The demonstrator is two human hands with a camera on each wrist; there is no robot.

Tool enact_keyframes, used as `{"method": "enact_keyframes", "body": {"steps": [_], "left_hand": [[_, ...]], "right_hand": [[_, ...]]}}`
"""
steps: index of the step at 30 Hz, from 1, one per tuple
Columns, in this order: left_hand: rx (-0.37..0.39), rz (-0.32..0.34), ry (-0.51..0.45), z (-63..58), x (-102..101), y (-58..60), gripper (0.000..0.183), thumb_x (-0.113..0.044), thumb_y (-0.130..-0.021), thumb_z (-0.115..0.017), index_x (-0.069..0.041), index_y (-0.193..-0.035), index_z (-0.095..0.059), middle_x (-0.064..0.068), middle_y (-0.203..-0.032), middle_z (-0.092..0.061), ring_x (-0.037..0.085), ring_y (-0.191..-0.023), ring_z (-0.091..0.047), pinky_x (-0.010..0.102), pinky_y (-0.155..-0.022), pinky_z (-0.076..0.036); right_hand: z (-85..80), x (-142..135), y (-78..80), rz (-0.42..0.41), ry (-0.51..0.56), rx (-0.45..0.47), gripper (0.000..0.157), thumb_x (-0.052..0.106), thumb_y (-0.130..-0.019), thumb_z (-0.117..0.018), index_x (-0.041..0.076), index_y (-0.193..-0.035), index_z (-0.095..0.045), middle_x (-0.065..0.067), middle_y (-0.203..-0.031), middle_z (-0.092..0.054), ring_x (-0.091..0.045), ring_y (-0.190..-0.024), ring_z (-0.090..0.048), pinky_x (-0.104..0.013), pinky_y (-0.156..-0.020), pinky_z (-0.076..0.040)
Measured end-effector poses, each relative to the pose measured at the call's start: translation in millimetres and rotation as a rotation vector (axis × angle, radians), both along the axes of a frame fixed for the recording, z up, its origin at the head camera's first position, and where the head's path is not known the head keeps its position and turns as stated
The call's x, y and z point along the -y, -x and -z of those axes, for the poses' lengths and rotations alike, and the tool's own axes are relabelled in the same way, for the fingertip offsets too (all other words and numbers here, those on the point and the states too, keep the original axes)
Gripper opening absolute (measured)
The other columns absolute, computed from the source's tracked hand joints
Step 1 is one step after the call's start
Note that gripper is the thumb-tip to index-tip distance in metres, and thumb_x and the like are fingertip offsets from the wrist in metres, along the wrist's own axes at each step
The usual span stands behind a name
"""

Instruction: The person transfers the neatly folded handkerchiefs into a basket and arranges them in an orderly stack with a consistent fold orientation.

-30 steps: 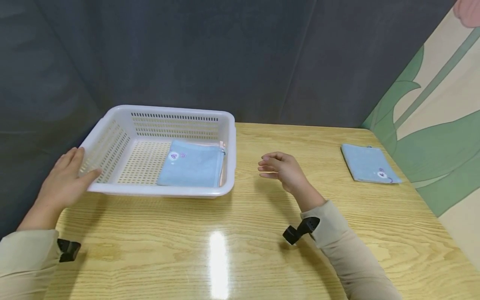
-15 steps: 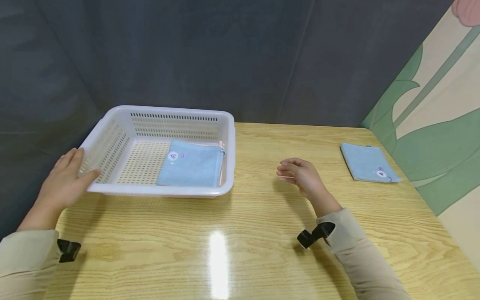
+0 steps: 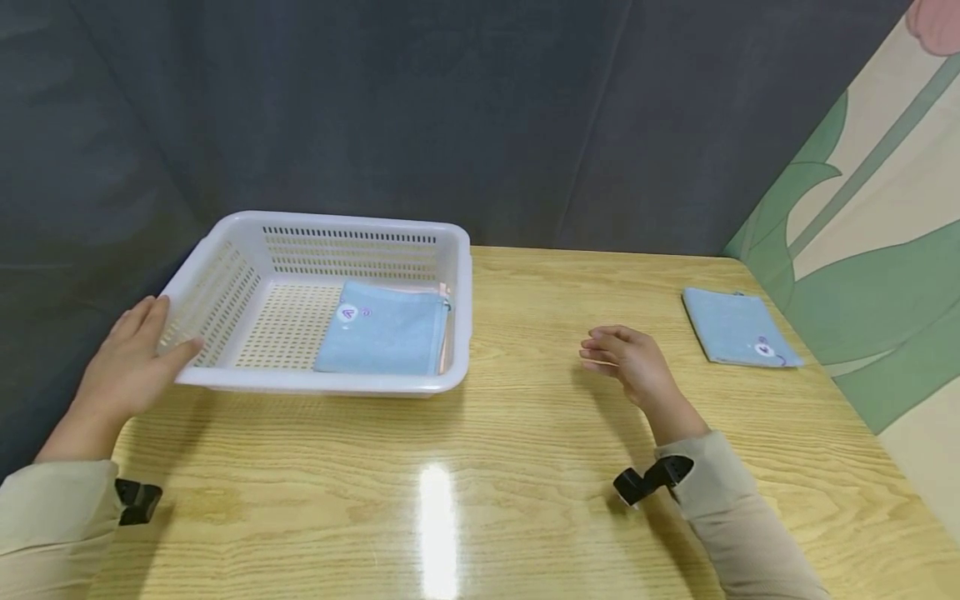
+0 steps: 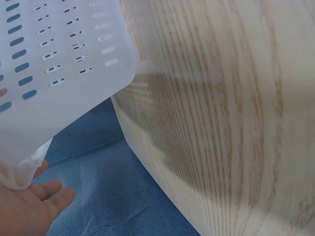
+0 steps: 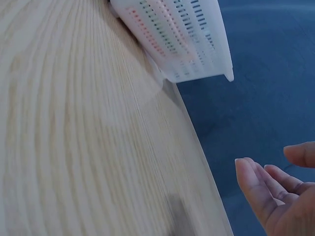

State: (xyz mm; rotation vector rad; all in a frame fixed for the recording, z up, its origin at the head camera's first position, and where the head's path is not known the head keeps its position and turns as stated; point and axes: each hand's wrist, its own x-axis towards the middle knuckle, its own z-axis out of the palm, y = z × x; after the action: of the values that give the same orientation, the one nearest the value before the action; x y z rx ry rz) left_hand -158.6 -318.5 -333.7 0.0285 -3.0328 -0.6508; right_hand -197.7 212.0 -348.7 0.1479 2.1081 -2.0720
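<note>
A white plastic basket (image 3: 322, 382) with slotted walls stands at the left of the table. My left hand (image 3: 127, 358) holds its left rim near the front corner, thumb over the edge and fingers along the outside. In the left wrist view, several fingertips (image 4: 61, 199) show beside the rim. Inside the basket, at the right, lies a flat light blue pouch (image 3: 386, 333) with a small purple print. Something pink shows at its right edge. My right hand (image 3: 626, 362) hovers over the table, loosely bent and holding nothing, between the basket and a second blue pouch (image 3: 738, 329).
The wooden table (image 3: 322, 500) backs onto a dark curtain (image 3: 450, 108). At the right, a wall with painted leaves (image 3: 885, 300) runs along the table's edge. Each wrist carries a small black camera (image 3: 648, 483).
My right hand has moved to the right and slightly nearer, away from the basket and towards the pouch at the right. The left hand, basket and both pouches stay in place.
</note>
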Motion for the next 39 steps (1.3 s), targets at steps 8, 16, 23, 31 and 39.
{"method": "enact_keyframes", "body": {"steps": [8,16,23,31,39], "left_hand": [[-0.003,0.005,0.004,-0.2,0.3,0.5,0.073,-0.038,-0.09,-0.033,0.004,-0.135,0.006,0.03,-0.137,0.006,0.044,-0.123,0.007,0.063,-0.09,-0.006],[0.01,0.002,-0.004,1.4,0.8,-0.5,0.073,-0.039,-0.09,-0.033,0.003,-0.135,0.007,0.029,-0.137,0.008,0.044,-0.123,0.009,0.064,-0.089,-0.006],[0.006,0.004,-0.006,2.5,0.3,-0.2,0.073,-0.039,-0.09,-0.033,0.004,-0.135,0.006,0.029,-0.137,0.007,0.044,-0.123,0.008,0.063,-0.09,-0.005],[-0.012,0.014,0.005,-0.5,0.9,1.5,0.073,-0.038,-0.09,-0.033,0.005,-0.134,0.005,0.03,-0.137,0.006,0.044,-0.123,0.008,0.062,-0.09,-0.005],[-0.005,0.014,0.003,-0.8,0.6,1.0,0.072,-0.038,-0.09,-0.033,0.005,-0.134,0.005,0.03,-0.137,0.006,0.044,-0.123,0.008,0.063,-0.09,-0.005]], "right_hand": [[1.6,-21.2,-7.0,0.031,0.063,0.004,0.033,0.015,-0.089,-0.049,-0.008,-0.11,-0.04,-0.004,-0.085,-0.058,-0.012,-0.078,-0.06,-0.029,-0.075,-0.047],[4.2,-39.6,-12.3,0.063,0.137,0.015,0.02,0.013,-0.087,-0.051,-0.001,-0.1,-0.046,-0.004,-0.083,-0.059,-0.013,-0.077,-0.061,-0.027,-0.074,-0.047],[5.3,-53.6,-14.8,0.091,0.176,0.018,0.008,0.011,-0.086,-0.052,0.005,-0.091,-0.052,-0.004,-0.081,-0.06,-0.014,-0.076,-0.061,-0.026,-0.072,-0.048],[10.4,-71.9,-17.3,0.129,0.19,0.0,0.005,0.01,-0.085,-0.053,0.005,-0.086,-0.055,-0.005,-0.08,-0.061,-0.015,-0.075,-0.061,-0.026,-0.07,-0.048],[11.7,-92.5,-21.0,0.149,0.186,0.002,0.007,0.01,-0.086,-0.051,0.007,-0.084,-0.056,-0.004,-0.079,-0.06,-0.015,-0.074,-0.061,-0.027,-0.069,-0.049]]}}
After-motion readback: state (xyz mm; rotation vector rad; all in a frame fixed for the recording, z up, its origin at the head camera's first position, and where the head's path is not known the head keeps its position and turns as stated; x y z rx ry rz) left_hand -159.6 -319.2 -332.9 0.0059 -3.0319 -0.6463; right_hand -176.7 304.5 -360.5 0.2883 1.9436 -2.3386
